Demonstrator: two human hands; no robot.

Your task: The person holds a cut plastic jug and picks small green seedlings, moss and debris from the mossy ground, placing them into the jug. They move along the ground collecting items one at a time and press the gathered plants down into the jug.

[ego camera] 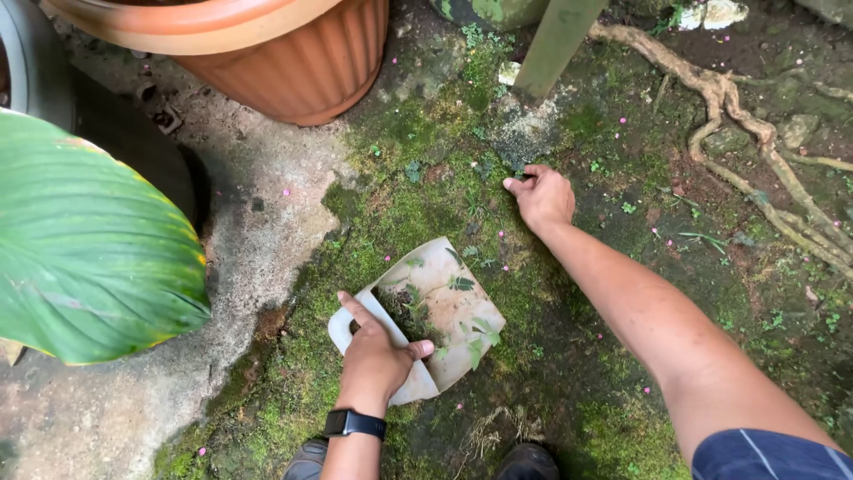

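Well, far left a big green leaf (84,249) w/ yellowing edge hangs over bare concrete (267,231). Above it, top left, an orange ribbed pot (293,62) stands on the concrete.

Centre-bottom, the left hand (378,360), black watch (354,424) on the wrist, grips a cut plastic jug scoop (444,307) by its handle: fingers wrapped round the handle, thumb pressed along the scoop's inner edge. Scoop lies tilted on the mossy ground (409,204), open side up, w/ a few pulled weeds (462,284) and dirt inside. Two dark shoe tips (529,462) show at the bottom edge, just below the scoop.

Right of centre, the right hand (540,197) reaches fwd to the ground, well apart from the scoop; fingertips drawn together, pinching at sth small in the moss, too small to tell what. Just above it a green post (555,44) meets the ground. Small pink petals (502,236) dot the moss btw hand and scoop.

Far right, pale roots (755,133) snake across dark soil.
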